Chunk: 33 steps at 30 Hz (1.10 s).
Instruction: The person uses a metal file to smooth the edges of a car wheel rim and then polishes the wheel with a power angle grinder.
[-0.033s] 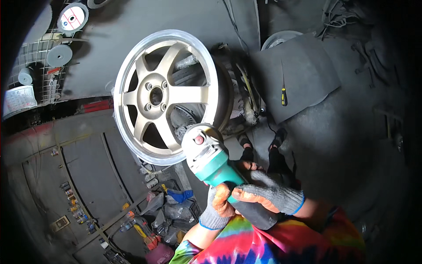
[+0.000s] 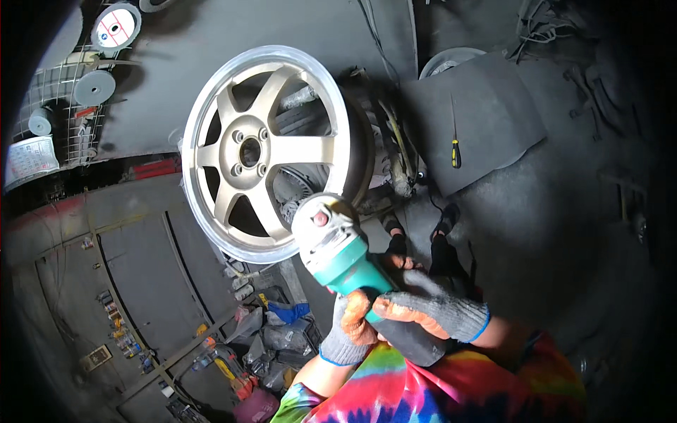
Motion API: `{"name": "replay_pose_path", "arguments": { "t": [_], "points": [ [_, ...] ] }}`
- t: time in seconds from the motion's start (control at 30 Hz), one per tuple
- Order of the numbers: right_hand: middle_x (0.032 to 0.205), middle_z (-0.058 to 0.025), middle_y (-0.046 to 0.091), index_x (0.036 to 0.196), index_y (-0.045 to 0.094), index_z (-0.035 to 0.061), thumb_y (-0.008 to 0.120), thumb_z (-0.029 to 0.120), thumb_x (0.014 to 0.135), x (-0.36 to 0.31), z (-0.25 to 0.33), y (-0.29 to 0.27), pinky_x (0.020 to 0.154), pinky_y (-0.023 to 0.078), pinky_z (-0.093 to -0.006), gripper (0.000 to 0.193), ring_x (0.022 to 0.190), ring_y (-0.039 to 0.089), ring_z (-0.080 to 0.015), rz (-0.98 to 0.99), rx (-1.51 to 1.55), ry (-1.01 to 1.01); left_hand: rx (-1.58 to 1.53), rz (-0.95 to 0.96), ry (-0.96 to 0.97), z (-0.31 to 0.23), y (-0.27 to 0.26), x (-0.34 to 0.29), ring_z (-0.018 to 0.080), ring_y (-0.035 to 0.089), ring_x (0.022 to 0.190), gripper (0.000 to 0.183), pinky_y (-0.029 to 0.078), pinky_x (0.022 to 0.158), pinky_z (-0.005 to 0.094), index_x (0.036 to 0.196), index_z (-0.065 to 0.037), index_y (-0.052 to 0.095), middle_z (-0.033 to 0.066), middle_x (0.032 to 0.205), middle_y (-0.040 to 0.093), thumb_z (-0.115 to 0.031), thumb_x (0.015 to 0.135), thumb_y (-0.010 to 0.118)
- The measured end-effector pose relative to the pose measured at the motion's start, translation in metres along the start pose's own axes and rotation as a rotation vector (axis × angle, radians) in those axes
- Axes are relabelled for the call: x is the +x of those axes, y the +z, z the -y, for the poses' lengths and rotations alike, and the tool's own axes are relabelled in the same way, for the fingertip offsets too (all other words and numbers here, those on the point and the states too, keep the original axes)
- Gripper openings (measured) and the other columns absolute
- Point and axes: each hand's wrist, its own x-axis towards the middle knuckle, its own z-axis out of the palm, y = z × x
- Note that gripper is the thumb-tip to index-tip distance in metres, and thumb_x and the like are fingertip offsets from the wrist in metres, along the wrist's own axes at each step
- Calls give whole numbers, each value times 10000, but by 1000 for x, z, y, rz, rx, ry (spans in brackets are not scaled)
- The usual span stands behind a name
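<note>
Both my hands wear grey knit gloves with orange palms and are wrapped round an angle grinder (image 2: 352,268) with a silver head, green body and black rear end. My left hand (image 2: 349,328) grips it from the left side, near the middle of the body. From the right, my right hand (image 2: 437,310) closes over it, thumb near the left one. The grinder's silver head overlaps the lower right rim of a bronze spoked car wheel (image 2: 303,150) with a bare metal lip. Its disc is mostly hidden below the head, so I cannot tell whether it touches the rim.
Several abrasive discs (image 2: 94,88) hang on a wire rack at upper left. A yellow-and-black screwdriver (image 2: 456,154) lies on a dark sheet (image 2: 501,127) to the right. Plastic bags (image 2: 288,337) and clutter are piled at lower left. Cables (image 2: 377,39) hang behind the wheel.
The grinder's head sits very slightly farther up, toward the wheel. Both hands keep the same grip.
</note>
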Motion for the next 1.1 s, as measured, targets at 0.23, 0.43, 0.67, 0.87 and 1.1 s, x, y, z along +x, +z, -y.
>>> {"name": "replay_pose_path", "arguments": {
  "t": [0.23,0.43,0.67,0.87,1.1],
  "points": [
    [1220,-104,624,1259,704,172,598,287,1032,-6,-1,1,984,459,-368,275,1078,583,-258,14,88,-43,34,-21,-1,1,-6,-3,394,530,1315,903,430,1115,551,1397,59,470,247,1403,525,-565,811,754],
    [1101,-107,635,1197,705,120,602,349,1031,-9,3,7,922,467,-350,301,995,590,-238,44,145,-18,-70,31,-23,0,-3,-9,316,540,1327,885,461,1098,457,1457,2,428,197,1452,514,-513,832,784],
    [1113,-107,642,1244,706,172,582,262,1049,-4,-12,21,907,469,-336,248,991,566,-241,135,91,-87,-45,-22,21,-4,-9,-21,323,542,1310,872,457,1097,455,1438,7,442,208,1427,519,-540,843,771],
    [1117,-135,623,1317,668,153,582,273,1045,-9,-12,28,911,474,-356,310,1010,562,-276,140,265,106,-17,-17,43,2,-13,-29,325,537,1318,853,445,1115,460,1407,19,466,207,1401,532,-529,837,786],
    [1095,-123,587,1261,704,160,632,311,1020,-14,-30,39,917,459,-359,293,1028,560,-255,52,386,-86,-21,-26,-14,-2,-17,-33,342,565,1285,840,459,1101,482,1416,23,465,216,1395,549,-500,845,789]
  ]
}}
